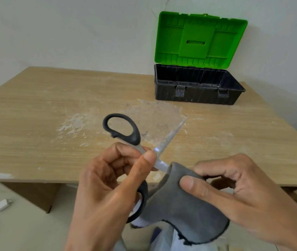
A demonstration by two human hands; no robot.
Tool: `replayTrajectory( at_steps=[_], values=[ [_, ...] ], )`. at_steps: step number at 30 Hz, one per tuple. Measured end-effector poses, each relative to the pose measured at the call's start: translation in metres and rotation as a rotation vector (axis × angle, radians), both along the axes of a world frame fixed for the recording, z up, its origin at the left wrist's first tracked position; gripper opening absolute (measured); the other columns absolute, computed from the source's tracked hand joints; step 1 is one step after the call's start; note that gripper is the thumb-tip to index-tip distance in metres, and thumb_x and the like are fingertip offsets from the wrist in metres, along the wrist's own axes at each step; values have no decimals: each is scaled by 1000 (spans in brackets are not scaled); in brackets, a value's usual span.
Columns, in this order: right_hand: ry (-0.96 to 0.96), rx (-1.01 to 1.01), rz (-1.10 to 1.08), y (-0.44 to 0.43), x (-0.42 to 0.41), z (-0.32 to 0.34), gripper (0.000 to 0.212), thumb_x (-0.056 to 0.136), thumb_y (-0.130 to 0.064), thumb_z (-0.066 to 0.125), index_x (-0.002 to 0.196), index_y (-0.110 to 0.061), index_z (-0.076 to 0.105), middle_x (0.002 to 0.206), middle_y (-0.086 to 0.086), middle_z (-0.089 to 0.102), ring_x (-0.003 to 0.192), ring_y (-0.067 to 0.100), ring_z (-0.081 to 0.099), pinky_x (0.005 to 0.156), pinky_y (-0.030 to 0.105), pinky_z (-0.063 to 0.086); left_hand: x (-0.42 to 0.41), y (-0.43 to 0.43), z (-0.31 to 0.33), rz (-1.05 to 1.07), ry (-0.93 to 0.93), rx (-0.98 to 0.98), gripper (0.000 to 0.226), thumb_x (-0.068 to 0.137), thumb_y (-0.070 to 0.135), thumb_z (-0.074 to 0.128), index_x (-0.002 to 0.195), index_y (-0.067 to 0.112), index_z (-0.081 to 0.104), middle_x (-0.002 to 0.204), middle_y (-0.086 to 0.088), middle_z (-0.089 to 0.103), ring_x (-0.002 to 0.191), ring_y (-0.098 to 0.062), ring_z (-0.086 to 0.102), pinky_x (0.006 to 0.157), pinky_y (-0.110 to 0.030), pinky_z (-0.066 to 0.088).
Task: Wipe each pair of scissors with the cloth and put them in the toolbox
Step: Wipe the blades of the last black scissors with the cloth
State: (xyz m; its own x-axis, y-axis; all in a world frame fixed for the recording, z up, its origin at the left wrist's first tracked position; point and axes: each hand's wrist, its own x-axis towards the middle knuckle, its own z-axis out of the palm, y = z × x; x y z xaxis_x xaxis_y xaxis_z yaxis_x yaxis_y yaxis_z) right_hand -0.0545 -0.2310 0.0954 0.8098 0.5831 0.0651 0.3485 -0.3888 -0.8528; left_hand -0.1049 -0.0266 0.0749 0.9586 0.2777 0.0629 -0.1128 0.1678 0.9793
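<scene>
Left hand [104, 187] grips open scissors [136, 137], right hand [234, 189] pinches grey cloth [180, 211] round one blade [160, 164]; upper-right toolbox [198, 99] looks empty.

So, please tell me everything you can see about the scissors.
The scissors have two black, plastic-looking handle loops and shiny metal blades, opened wide. They are held above the near table edge. The left hand pinches them near the pivot. One bare blade points away to the right; the other goes into the grey cloth, which the right hand grips around it.
</scene>
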Motion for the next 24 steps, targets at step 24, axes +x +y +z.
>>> replayTrajectory(
  at_steps=[24],
  values=[
    [-88,-54,-134,-45,27,22,54,88,-69,67,94,-18,85,87,22,75,83,46,72,74,61,58,2,25,25,-177,-81,564,12,68,41,80,79,38,79,69,-2,73,60,-17,61,44,-21,45]
  ],
)
